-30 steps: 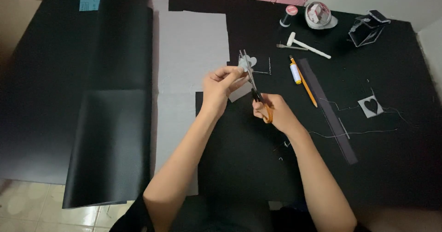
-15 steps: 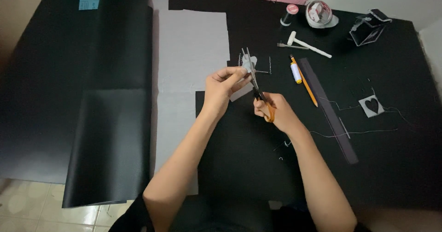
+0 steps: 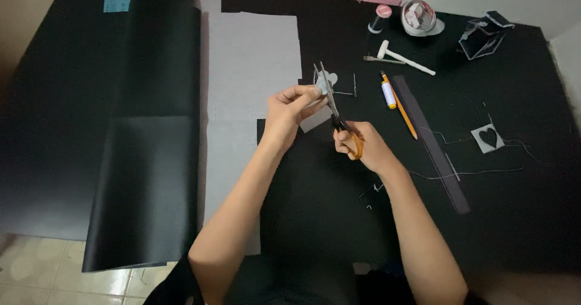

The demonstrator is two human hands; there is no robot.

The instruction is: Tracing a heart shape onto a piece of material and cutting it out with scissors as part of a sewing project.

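My left hand (image 3: 292,108) pinches a small grey piece of paper (image 3: 317,115) above the black table top. My right hand (image 3: 362,146) grips orange-handled scissors (image 3: 332,104), whose blades stand apart around the upper part of the paper, pointing away from me. The two hands are close together near the middle of the table.
A large grey sheet (image 3: 248,75) and a folded black sheet (image 3: 148,141) lie to the left. To the right lie an orange pencil (image 3: 400,106), a white glue stick (image 3: 388,94), a dark ruler (image 3: 437,145), a small white hammer (image 3: 402,57), a heart cut-out square (image 3: 488,138), a tape roll (image 3: 419,17) and loose thread.
The scissor blades have opened a little around the paper. Both hands stay in nearly the same place.
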